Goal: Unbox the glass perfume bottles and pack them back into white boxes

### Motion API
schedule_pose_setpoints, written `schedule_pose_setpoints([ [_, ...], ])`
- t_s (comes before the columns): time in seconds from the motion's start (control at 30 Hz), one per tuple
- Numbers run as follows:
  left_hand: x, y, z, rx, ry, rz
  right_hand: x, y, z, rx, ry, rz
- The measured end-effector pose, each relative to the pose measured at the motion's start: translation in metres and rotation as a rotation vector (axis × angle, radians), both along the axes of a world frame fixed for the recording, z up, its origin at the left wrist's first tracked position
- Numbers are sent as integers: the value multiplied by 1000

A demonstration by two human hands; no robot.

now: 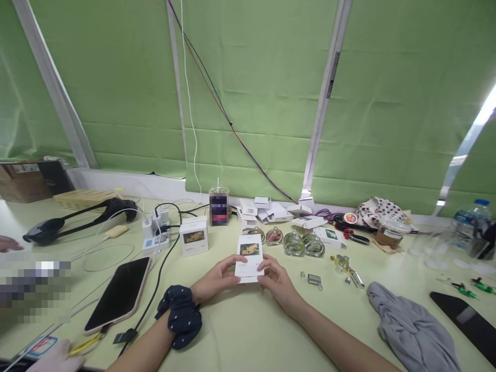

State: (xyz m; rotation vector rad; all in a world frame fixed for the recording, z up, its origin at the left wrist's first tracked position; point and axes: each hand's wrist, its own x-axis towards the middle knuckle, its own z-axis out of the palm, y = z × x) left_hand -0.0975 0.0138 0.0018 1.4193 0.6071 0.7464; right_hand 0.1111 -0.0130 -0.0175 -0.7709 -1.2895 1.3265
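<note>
Box (250, 263) of white card, with a small yellow picture on it, is in front of the person, facing the middle of the back edge of the table (232, 336). Both hands grip it: the left hand (220, 276) on its left side, the right hand (276, 279) on its right side. The thumbs sit low, by its two near corners. I cannot tell if the box lies flat or leans a bit.

To hold it well, I think a soft squeeze is best, because thin card can bend. Both hands should press the same amount so it stays straight. A line runs across its low end. That may be a flap, so the thumbs should go easy there.

Round glass bottles (294, 244) are just past the box, toward the back edge of the table, so it is wise not to shove it that way. A small shiny piece (314, 279) lies to the right, and the right arm could knock it if it swings out.
</note>
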Motion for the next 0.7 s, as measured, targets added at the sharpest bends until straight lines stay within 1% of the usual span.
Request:
schedule_pose_setpoints([
  [0.27,0,2,-3,-6,-17,1,0,0,-1,4,-7,-2],
  [0.53,3,1,-1,9,20,92,-2,5,-12,117,-69,-27],
  [0.7,3,2,-2,33,19,90,-2,6,-16,133,-84,-39],
])
